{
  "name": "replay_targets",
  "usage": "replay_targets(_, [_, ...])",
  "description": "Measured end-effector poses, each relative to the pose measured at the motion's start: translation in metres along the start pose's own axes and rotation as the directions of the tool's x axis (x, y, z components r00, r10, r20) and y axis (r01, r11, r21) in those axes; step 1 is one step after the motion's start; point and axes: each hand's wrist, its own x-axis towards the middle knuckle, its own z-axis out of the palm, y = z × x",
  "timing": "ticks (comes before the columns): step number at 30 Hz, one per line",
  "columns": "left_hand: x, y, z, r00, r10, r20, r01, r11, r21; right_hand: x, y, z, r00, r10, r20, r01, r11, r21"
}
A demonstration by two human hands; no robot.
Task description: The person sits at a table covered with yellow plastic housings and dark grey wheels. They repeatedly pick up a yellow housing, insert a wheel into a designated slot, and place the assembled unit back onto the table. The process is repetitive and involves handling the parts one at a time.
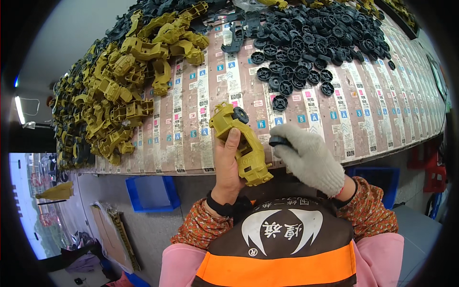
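My bare left hand (pixel 225 167) is closed around a yellow plastic toy car body (pixel 252 162), held tilted above the table's near edge. One black toy wheel (pixel 240 115) sits on the upper end of that body. My right hand (pixel 306 155), in a white knitted glove, pinches another black wheel (pixel 279 141) between thumb and fingers. This wheel is just right of the car body, apart from it. Part of the wheel is hidden by the glove.
A heap of yellow car bodies (pixel 114 88) covers the table's left side, with dark parts behind it. Loose black wheels (pixel 306 36) are piled at the far right of centre. Blue bins (pixel 153 193) stand below the near edge of the table (pixel 186 119).
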Motion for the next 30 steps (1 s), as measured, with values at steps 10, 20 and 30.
replay_targets(10, [0.001,-0.009,0.001,0.978,0.203,-0.048,-0.196,0.974,0.115,-0.026,-0.003,0.018,0.998,-0.054,0.009,0.054,0.998,-0.019])
replay_targets(20, [-0.014,-0.015,0.013,0.919,0.393,0.008,-0.385,0.895,0.225,-0.043,-0.017,0.015,0.983,0.024,0.179,0.004,0.988,-0.155])
replay_targets(30, [0.000,-0.002,-0.003,0.983,0.177,0.050,-0.184,0.934,0.305,0.028,-0.003,-0.015,0.989,-0.059,0.139,0.119,0.870,-0.479])
